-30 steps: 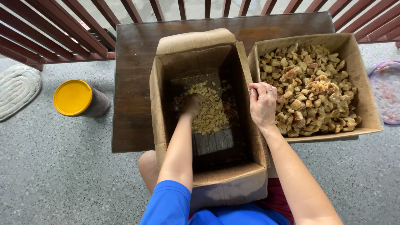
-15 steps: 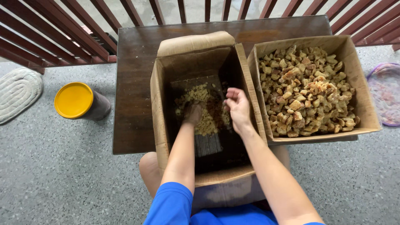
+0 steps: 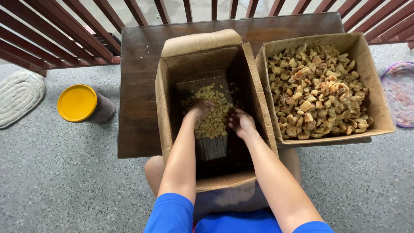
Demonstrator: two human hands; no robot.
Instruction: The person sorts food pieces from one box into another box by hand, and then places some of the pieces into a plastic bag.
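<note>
A deep cardboard box (image 3: 164, 99) stands on a dark wooden table (image 3: 138, 86) in front of me. At its bottom lies a heap of small pale yellow chunks (image 3: 211, 116). My left hand (image 3: 200, 108) reaches down into the box and rests on the heap. My right hand (image 3: 240, 123) is inside the box too, at the heap's right edge, fingers curled; whether it holds chunks is hidden. A second, shallower cardboard box (image 3: 375, 108) to the right is filled with several larger brown and tan chunks (image 3: 317, 92).
A dark jar with a yellow lid (image 3: 77, 102) stands on the grey speckled floor at the left. A grey mat (image 3: 19, 97) lies at the far left. A purple-rimmed basin (image 3: 401, 92) sits at the right edge. Red-brown railing bars (image 3: 56, 34) run behind the table.
My right hand has left the rim between the two boxes and gone down into the deep box beside my left hand. My left hand has stayed on the heap.
</note>
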